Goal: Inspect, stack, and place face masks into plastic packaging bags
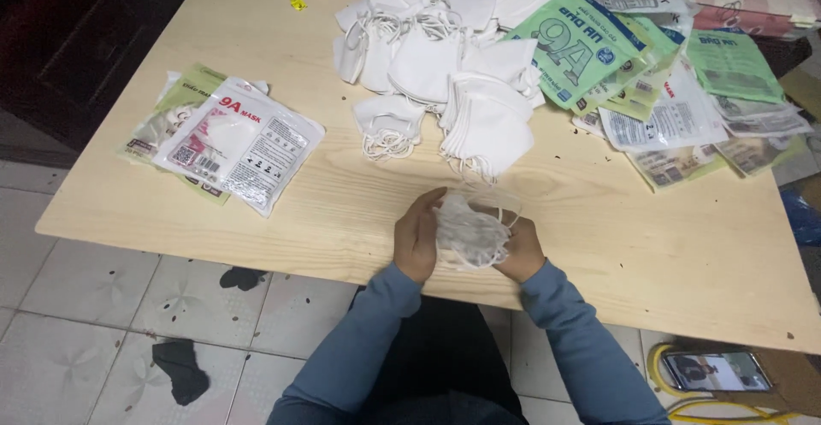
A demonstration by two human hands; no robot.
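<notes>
Now a white mask [470, 235] is gripped by the left hand [417, 237] and right hand [523, 250] at 6 o'clock on the tabletop [342, 194], with filled bags [231, 138] at 9 o'clock and a loose pile [445, 57] waiting at 12.

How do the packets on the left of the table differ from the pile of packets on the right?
The left packets are few, stacked fairly neatly, and look filled with masks. The right packets are many, look flat and lie spread in a loose heap, some green, some clear. Both are printed plastic mask bags on the wooden table.
</notes>
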